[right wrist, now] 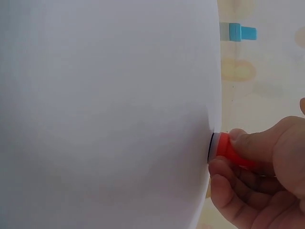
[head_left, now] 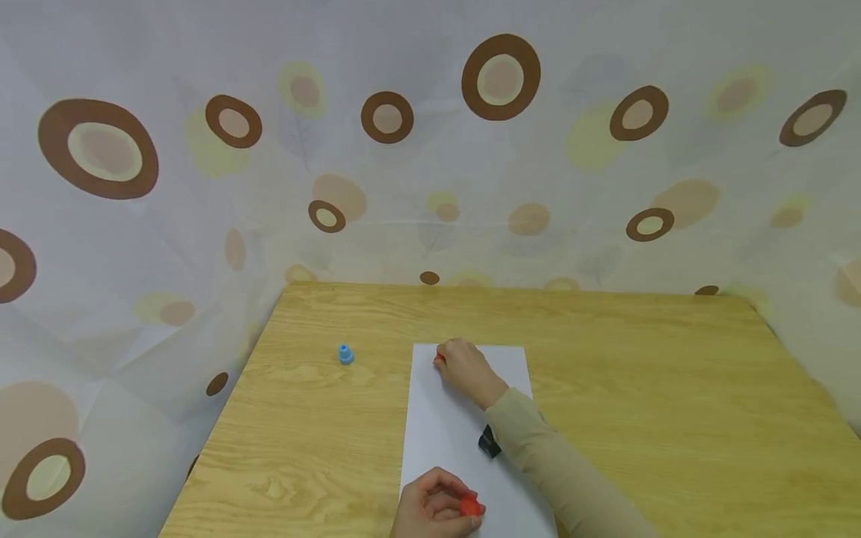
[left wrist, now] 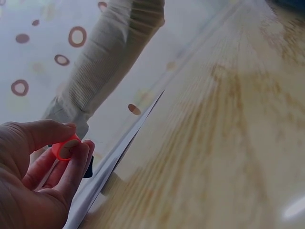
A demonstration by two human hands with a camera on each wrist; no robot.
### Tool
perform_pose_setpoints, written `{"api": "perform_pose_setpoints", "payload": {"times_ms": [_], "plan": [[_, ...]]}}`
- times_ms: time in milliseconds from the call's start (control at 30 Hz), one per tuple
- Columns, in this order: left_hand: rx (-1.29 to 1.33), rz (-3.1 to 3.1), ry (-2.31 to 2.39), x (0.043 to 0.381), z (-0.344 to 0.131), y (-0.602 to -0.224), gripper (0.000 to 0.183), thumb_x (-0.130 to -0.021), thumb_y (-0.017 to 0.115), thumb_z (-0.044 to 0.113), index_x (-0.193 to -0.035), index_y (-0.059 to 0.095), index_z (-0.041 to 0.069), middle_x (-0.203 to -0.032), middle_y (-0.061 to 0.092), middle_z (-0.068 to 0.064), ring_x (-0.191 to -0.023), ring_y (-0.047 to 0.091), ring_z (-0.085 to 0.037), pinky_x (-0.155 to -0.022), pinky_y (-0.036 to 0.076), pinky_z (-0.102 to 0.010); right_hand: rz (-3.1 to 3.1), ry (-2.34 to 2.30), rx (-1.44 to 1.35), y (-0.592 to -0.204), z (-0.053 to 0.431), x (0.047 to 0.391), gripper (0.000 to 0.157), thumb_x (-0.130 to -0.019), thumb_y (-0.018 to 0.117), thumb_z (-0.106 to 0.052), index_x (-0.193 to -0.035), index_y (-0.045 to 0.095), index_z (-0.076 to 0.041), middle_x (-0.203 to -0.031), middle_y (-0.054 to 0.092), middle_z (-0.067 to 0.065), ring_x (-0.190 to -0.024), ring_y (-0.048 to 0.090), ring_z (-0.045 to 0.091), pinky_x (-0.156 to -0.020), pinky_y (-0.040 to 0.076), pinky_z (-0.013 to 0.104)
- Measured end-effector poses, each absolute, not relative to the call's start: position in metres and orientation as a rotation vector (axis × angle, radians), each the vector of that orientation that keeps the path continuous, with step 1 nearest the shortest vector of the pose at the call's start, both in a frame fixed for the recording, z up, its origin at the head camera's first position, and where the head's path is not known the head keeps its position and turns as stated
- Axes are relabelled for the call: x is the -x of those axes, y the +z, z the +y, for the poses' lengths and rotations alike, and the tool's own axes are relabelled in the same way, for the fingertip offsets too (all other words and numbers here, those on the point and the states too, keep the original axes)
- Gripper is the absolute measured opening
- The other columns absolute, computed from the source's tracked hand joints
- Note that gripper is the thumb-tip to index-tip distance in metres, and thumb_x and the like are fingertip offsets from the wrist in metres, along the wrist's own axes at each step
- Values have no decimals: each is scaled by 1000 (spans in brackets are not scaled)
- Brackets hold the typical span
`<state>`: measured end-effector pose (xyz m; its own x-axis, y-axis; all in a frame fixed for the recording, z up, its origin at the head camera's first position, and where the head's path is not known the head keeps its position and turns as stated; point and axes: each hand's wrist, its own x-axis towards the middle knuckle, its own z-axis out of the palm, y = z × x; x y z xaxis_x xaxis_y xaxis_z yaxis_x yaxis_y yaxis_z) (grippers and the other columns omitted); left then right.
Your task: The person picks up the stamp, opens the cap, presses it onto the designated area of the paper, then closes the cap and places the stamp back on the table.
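Observation:
My right hand [head_left: 467, 371] pinches a small red stamp [right wrist: 223, 147] between thumb and fingers. The stamp's pale base, with a dark line at its rim, is right at the surface of the white paper [head_left: 444, 418], near the sheet's far end. Low over the paper's near end, my left hand [head_left: 433, 508] holds a small red round cap [head_left: 471, 505] between thumb and fingertips. Its pale brownish round face shows in the left wrist view. A small black object [head_left: 489, 442] is on the paper beside the right sleeve [head_left: 558, 463], which partly covers it.
A small blue stamp-shaped piece [head_left: 345, 354] stands on the wooden table [head_left: 323, 433], left of the paper. A pale curtain [head_left: 417, 172] with brown ring patterns hangs behind the table and along its sides.

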<state>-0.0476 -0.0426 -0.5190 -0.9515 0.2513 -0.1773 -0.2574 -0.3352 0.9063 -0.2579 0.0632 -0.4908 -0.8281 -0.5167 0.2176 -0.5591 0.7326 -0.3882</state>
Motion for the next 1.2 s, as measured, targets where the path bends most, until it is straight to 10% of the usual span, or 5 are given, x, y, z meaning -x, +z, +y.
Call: {"api": "perform_pose_setpoints", "payload": {"times_ms": [1200], "plan": [[-17, 1907, 2651, 72, -72, -484, 58, -75, 77, -15, -125, 47, -10, -108, 64, -18, -96, 67, -20, -83, 58, -29, -2666, 1427, -1101, -403, 90, 139, 13, -85, 77, -8, -77, 67, -13, -61, 55, -12, -50, 46, 0, -44, 43, 19]]}}
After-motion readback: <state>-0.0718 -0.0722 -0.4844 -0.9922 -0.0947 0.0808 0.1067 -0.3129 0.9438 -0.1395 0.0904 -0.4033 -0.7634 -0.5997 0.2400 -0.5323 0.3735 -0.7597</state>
